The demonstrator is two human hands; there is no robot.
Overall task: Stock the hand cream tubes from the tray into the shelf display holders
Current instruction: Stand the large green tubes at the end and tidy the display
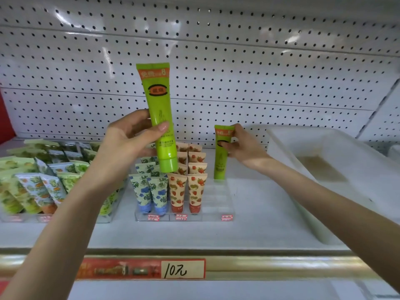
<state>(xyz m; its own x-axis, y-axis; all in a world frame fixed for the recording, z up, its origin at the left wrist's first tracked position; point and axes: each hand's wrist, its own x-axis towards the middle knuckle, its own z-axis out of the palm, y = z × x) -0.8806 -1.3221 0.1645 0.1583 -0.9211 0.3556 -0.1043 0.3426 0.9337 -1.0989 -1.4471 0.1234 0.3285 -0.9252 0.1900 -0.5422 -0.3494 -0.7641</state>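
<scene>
Two green hand cream tubes are standing with their long axes near vertical, caps pointing down and crimped ends up. The raised green tube (159, 100) is hanging in the air over the blue-flower tubes (152, 191), its top leaning slightly to the left. The left hand (129, 137) is gripping it around the lower middle, thumb lying across the front and fingers curling behind, mostly hidden by the tube; the forearm is reaching up from the lower left. The second green tube (221, 161) is resting cap-down at the back of the right-hand column of the clear display holder (216, 200), beside the strawberry tubes (187, 191). The right hand (244, 148) is pinching its upper part, thumb pressing on the front and fingertips touching the crimped edge, with the forearm stretching in from the lower right. A white tray (324, 213) is sitting on the shelf just right of the holder, its inside looking washed out and hard to read. Further tubes at the far left are blurring together
</scene>
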